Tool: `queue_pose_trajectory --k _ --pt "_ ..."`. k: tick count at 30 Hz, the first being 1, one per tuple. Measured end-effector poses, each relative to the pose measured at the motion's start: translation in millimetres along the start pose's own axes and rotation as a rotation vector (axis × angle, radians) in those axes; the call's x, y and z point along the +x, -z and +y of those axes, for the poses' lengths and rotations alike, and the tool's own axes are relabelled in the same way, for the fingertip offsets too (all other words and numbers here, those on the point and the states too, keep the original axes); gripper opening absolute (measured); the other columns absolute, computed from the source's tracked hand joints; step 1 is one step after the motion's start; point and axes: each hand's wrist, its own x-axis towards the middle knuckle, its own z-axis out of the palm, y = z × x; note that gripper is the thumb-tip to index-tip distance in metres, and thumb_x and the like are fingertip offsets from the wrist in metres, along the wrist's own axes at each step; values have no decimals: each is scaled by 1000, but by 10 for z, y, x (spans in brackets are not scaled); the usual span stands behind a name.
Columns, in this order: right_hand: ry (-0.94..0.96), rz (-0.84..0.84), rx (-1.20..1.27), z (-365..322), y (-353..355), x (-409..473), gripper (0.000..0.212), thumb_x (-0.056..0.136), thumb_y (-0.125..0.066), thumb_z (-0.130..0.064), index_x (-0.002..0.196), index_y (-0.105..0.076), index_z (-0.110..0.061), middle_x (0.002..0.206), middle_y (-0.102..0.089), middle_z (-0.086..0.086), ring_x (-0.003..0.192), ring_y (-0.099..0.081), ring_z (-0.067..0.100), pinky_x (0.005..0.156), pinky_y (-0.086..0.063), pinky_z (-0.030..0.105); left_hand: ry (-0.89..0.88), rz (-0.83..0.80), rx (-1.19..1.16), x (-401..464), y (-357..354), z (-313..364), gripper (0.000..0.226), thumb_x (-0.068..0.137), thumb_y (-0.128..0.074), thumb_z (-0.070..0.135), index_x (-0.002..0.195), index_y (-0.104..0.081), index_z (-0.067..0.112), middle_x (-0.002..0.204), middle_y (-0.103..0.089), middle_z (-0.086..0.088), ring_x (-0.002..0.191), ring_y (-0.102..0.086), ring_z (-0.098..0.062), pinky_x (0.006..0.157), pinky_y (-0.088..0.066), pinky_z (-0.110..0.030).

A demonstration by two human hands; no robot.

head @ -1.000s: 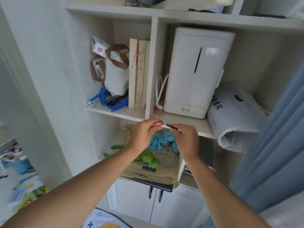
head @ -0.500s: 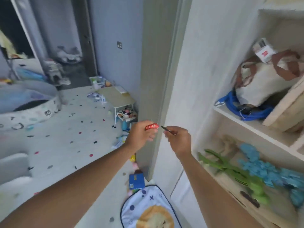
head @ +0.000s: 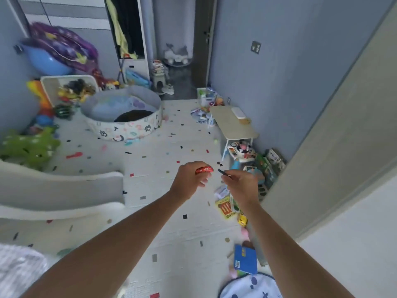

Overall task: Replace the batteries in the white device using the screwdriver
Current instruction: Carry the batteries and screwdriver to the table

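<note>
Both arms reach forward over a pale play mat [head: 150,190] dotted with small coloured flecks. Left hand [head: 189,179] is raised at mid-frame, fingers curled around a red battery [head: 204,170] with white print, which sticks out past the thumb side toward the right. Right hand [head: 241,186] is just beside it, apart from it, fingers pinched together on a thin dark screwdriver [head: 223,172]; only its short dark end shows, pointing up-left toward the battery without touching it. Whether the tip or the handle is the exposed end, cannot tell. On a low beige folding table [head: 233,125] against the blue-grey wall, well beyond the hands, lies a white oblong device [head: 238,113] near the table's far right edge; detail too small to read. Under and around the table: a cluttered toy with round dials [head: 241,148], picture books [head: 272,162] leaning at the wall. Nearer, on the mat below the right hand, a yellow card [head: 224,208], a small yellow toy car [head: 242,220], a blue booklet [head: 246,260]. Far left: a round fabric play pen [head: 126,130] with paw prints, a green plush crocodile [head: 30,147], a white bin of toys [head: 71,89]. A pale door panel [head: 335,147] fills the right side.
</note>
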Motion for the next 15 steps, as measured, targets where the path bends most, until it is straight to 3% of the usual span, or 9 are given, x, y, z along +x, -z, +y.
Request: queue_pose_trajectory --k 3,6,15 --pt "-7 -42 -22 -102 -295 467 18 83 -67 -17 72 -74 -30 60 -68 -9 57 -59 8 57 -48 27 20 11 16 447 283 -159 16 89 -66 9 102 -75 10 86 -75 -7 73 -74 -19 64 -63 -31" --pt "-52 -36 28 -98 -568 1058 19 81 -68 -22 70 -73 -36 67 -71 -5 61 -63 14 66 -56 41 45 32 13 978 446 -358 16 88 -67 9 102 -75 10 86 -75 -8 72 -74 -18 60 -62 -27" --pt "-47 -77 96 258 -1381 3146 11 80 -67 -27 81 -77 -31 58 -69 -16 61 -66 16 69 -60 49 121 46 43 2980 551 -1099 16 89 -70 11 103 -75 12 85 -75 -2 73 -74 -15 62 -63 -29"
